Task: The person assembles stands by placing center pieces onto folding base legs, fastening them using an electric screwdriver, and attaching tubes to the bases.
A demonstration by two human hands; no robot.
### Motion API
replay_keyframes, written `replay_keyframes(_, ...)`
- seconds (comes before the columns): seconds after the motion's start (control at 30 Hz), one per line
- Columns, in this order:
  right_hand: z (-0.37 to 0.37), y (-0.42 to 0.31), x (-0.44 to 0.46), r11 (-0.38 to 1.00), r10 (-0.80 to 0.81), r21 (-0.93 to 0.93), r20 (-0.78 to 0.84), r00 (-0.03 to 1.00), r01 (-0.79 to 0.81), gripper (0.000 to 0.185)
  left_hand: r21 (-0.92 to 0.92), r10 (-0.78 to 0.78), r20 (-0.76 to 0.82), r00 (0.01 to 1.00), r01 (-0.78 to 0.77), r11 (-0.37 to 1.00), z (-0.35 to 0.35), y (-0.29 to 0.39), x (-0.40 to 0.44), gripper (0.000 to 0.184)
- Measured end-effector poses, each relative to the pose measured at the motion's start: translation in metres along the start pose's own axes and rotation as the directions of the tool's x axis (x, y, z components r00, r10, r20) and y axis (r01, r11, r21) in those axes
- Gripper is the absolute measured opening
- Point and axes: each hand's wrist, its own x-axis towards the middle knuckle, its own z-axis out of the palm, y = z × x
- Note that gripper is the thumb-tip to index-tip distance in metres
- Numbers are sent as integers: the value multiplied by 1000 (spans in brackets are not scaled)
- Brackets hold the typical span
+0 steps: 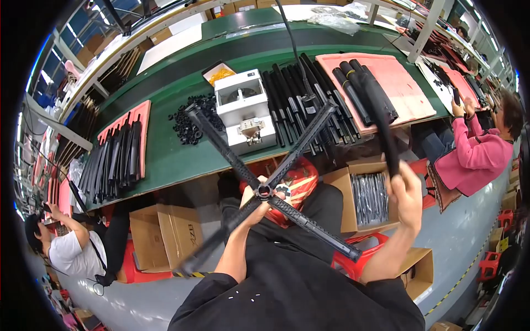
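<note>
Near edge of the green counter (160, 157) crossing the view just beyond the knees; strip of green surface between the left pink pad (146, 129), laden with slender black tubes (113, 160), and the heap of small black parts (193, 118); white machine (243, 113) just right of the heap, then a row of black rods (281, 99), then the right pink pad (411, 83) under thick black tubes (353, 91); open carton (343, 188) below the edge, near the right hand (406, 190); four-armed black frame (264, 194) held above the lap (323, 209), both far arms overlapping the counter in view; hub in the left hand (252, 214), fingers clamped about it from below; dark rod (385, 135) in the right hand, fingers wrapped round the near end, well apart from the frame's hub; frame spread as an X, two long axes crossing at the hub, arms toward upper left, upper right, lower right and lower left, the last blurred; round hub opening facing the camera; rod blurred, long axis steep in view, far end slanting left across the thick tubes; contact there impossible to tell.
</note>
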Motion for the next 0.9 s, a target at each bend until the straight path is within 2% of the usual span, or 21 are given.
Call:
replay_keyframes(0.07,-18,4,-20,945,-125,-267,231,965,187,37,-10,46,5,999,-46,999,5,-2,-1,27)
replay_keyframes(0.1,-17,1,-30,945,-120,-270,238,964,184,37,-18,97,1,995,-97,995,8,-2,-2,27)
replay_keyframes(0.17,-9,-5,-43,943,216,-320,368,904,-96,36,-27,205,-11,979,-206,978,12,-3,-3,27)
replay_keyframes(0.33,23,17,-48,916,199,-392,262,944,-84,35,-60,79,-45,996,-82,995,16,-7,-8,24)
replay_keyframes(0.4,22,32,-48,965,-28,-258,25,999,34,34,-31,81,-50,995,-82,996,15,-6,-9,25)
replay_keyframes(0.43,13,41,-49,966,-23,-258,31,999,30,34,2,78,-53,996,-78,997,13,-5,-11,25)
replay_keyframes(0.47,-2,47,-48,975,23,221,-66,998,-8,33,33,77,-56,995,-76,997,12,-4,-13,26)
replay_keyframes(0.5,-14,54,-48,760,110,649,-132,985,2,32,63,78,-58,995,-74,995,12,-4,-14,27)
replay_keyframes(0.53,-10,50,-46,762,113,647,-127,985,-4,32,60,74,-63,995,-71,996,13,-5,-16,27)
replay_keyframes(0.6,5,44,-34,864,-93,466,-224,970,190,33,53,86,-26,996,-85,995,19,-8,-16,27)
replay_keyframes(0.67,19,38,-27,891,-305,255,-276,912,375,34,48,94,15,995,-94,994,26,-11,-17,28)
replay_keyframes(0.73,23,45,-28,893,-441,39,-113,890,448,37,50,91,48,995,-93,994,35,-14,-19,26)
replay_keyframes(0.77,35,37,-35,897,-435,36,-113,894,441,37,55,91,82,992,-95,994,40,-17,-20,24)
replay_keyframes(0.83,68,13,-48,927,-177,310,-132,975,210,38,62,97,149,984,-107,992,48,-21,-21,20)
replay_keyframes(0.87,71,9,-49,930,-172,306,-130,977,204,38,57,92,149,985,-102,993,52,-21,-22,20)
replay_keyframes(0.9,73,6,-48,950,-226,209,-54,973,232,37,63,97,176,980,-110,992,54,-19,-24,20)
